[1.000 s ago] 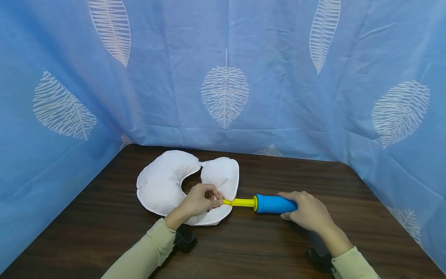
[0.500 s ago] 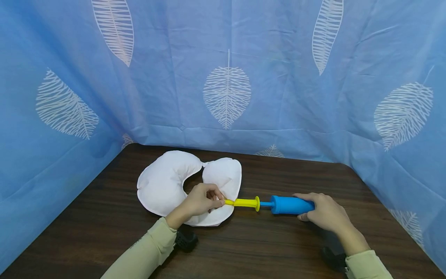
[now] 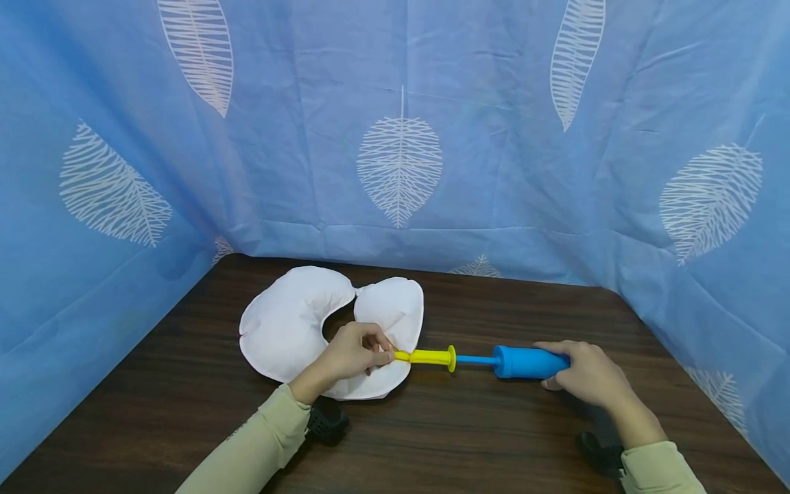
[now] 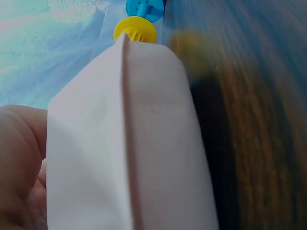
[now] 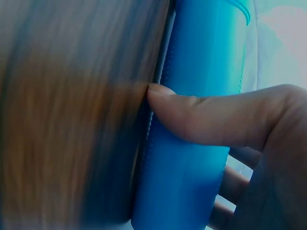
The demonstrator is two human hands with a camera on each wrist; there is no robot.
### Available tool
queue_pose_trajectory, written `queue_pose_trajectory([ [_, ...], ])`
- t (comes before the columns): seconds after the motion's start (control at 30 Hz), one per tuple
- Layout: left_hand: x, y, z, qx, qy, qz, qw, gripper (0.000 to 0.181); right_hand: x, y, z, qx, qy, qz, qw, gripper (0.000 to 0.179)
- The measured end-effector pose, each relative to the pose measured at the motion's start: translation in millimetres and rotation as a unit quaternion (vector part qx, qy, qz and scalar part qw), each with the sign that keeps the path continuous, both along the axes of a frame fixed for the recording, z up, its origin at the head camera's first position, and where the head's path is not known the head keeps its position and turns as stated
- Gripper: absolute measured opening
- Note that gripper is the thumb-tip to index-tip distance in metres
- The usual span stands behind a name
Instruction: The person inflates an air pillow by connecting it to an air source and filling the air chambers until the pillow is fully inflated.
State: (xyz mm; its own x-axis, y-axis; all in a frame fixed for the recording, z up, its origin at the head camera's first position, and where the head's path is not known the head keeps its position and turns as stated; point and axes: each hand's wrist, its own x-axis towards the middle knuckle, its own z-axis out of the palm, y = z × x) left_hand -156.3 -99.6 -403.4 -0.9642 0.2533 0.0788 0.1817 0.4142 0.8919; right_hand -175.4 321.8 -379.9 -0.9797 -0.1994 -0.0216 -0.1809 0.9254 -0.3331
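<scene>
A white inflatable neck pillow (image 3: pixel 284 329) lies on the table, puffed and creased near its right end. Over that end, my left hand (image 3: pixel 348 353) pinches the yellow nozzle (image 3: pixel 402 356) of a hand pump where it meets the pillow; the exact join is hidden by my fingers. The pump's yellow section (image 3: pixel 430 357) points right, and a thin blue rod (image 3: pixel 475 359) shows between it and the blue barrel (image 3: pixel 527 362). Round the barrel's far end, my right hand (image 3: pixel 589 374) keeps its grip. In the right wrist view, the thumb (image 5: pixel 206 117) lies across the barrel.
Dark wood-grain table (image 3: pixel 463 439) under everything. Blue curtain (image 3: pixel 494 137) with white leaf prints hangs behind and along both sides, meeting the table's edges. A black wrist device (image 3: pixel 327 422) sits below the left wrist, another (image 3: pixel 599 453) below the right.
My right hand has slid right with the blue barrel, drawing it away from the yellow section and baring the blue rod. The left hand and the pillow stay nearly in place.
</scene>
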Motion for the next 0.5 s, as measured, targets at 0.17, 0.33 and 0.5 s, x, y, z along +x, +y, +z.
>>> queue_pose_trajectory([
  [0.17,0.4,-0.1,-0.4,-0.003,0.002,0.001,1.0000,0.011,5.9,-27,-3.7,-0.008,0.016,0.020,0.9996,0.069],
  [0.33,-0.1,-0.3,-0.5,-0.003,0.005,0.001,1.0000,0.011,13.4,-57,-5.2,-0.004,0.040,0.059,0.9975,0.068],
  [0.5,-0.2,-0.5,0.8,-0.007,0.010,-0.001,0.9999,0.011,17.8,-68,-6.6,0.006,0.052,0.069,0.9962,0.067],
])
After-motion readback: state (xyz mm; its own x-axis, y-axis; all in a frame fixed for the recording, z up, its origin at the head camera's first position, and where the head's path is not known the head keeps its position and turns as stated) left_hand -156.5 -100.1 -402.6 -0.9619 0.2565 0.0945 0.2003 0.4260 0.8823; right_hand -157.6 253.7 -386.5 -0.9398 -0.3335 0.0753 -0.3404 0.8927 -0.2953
